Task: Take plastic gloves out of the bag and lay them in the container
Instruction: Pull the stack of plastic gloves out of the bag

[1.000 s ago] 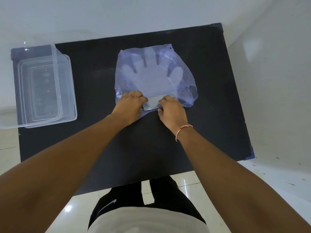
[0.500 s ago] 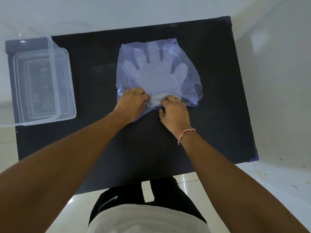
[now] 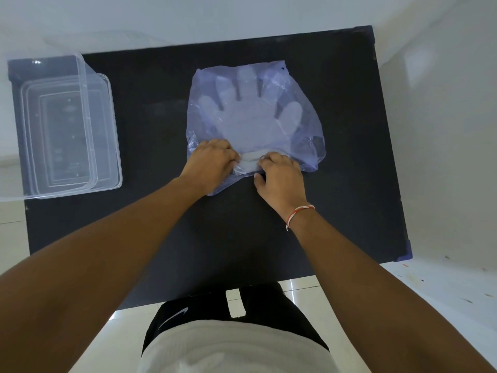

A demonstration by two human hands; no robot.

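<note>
A thin bluish plastic bag (image 3: 304, 130) lies flat in the middle of the black table (image 3: 349, 184). Through it shows a stack of pale plastic gloves (image 3: 250, 117), fingers pointing away from me. My left hand (image 3: 209, 165) grips the bag's near edge on the left. My right hand (image 3: 282, 176) pinches the same edge on the right, close to the gloves' white cuff (image 3: 250, 160). A clear plastic container (image 3: 67, 127) stands empty at the table's left end.
White floor tiles surround the table. My legs and white shirt show below the near table edge. Bare black tabletop lies between the container and the bag and to the bag's right.
Both hands stay at the bag's near edge with little shift. The camera has tilted slightly, so the scene sits a bit differently in view.
</note>
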